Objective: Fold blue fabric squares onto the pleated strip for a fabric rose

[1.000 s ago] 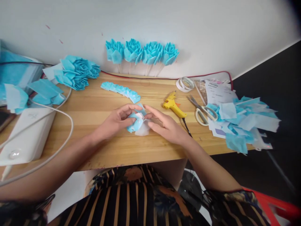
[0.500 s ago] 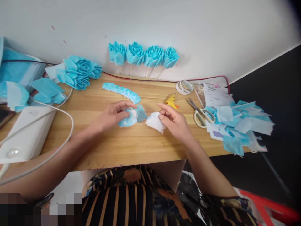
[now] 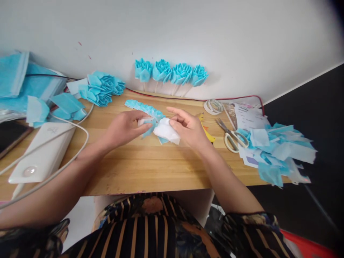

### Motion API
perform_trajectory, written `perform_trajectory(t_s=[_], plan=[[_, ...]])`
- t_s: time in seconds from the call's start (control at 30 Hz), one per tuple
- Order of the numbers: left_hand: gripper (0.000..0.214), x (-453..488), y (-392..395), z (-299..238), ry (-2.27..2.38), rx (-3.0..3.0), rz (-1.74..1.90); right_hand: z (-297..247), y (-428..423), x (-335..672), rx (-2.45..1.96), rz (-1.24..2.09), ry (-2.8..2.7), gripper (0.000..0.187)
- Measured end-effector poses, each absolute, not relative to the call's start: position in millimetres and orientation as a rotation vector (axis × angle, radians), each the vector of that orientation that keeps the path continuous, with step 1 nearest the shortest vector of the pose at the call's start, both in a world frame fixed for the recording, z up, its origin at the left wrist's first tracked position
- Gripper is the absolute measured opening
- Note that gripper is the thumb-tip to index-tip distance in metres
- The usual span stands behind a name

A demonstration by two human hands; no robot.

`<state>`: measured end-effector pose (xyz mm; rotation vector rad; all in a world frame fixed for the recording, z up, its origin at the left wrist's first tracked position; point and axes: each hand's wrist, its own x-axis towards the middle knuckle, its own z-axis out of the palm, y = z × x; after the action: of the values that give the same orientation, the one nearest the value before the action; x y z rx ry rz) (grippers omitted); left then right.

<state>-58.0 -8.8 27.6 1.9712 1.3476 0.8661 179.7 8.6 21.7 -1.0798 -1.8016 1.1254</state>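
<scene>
Over the middle of the wooden table, my right hand (image 3: 189, 129) pinches a white fabric piece (image 3: 166, 132) between thumb and fingers, with the index finger stretched out. Facing it, my left hand (image 3: 125, 127) is closed on a blue-and-white fabric piece (image 3: 149, 129), partly covered by its thumb. Both pieces meet or overlap; whether they are joined I cannot tell. Just behind my hands lies a row of folded blue petals (image 3: 142, 106). A yellow tool (image 3: 208, 134), partly hidden by my right hand, rests on the table.
Several blue fabric roses on sticks (image 3: 162, 71) lean against the wall, and more roses (image 3: 100, 87) lie left. Scissors (image 3: 232, 138), a tape roll (image 3: 213, 106) and fabric scraps (image 3: 282, 150) are right. A white power bank (image 3: 43, 152) with a looping cable stands left.
My hands have come closer together, and the white piece has moved left against the blue piece. The camera view has shifted slightly.
</scene>
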Motion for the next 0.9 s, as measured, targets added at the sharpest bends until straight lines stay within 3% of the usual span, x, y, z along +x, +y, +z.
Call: perform_trajectory(t_s=[0.17,0.33,0.67,0.9], plan=[[0.029,-59.7,-3.6,26.7,1.261,1.689,1.149,14.3,32.1,172.4,-1.114,1.108,-1.68,0.042],[0.014,-63.0,-0.3,15.3,1.265,1.414,1.334,-8.4,41.8,171.0,-1.121,1.256,-1.446,0.043],[0.033,-57.4,-2.8,17.3,1.358,1.63,1.112,-23.3,41.0,175.1,-1.099,1.24,-1.261,0.036],[0.046,-48.7,-10.6,12.1,1.27,1.587,1.123,-16.4,28.7,167.1,-1.123,1.137,-1.465,0.036]])
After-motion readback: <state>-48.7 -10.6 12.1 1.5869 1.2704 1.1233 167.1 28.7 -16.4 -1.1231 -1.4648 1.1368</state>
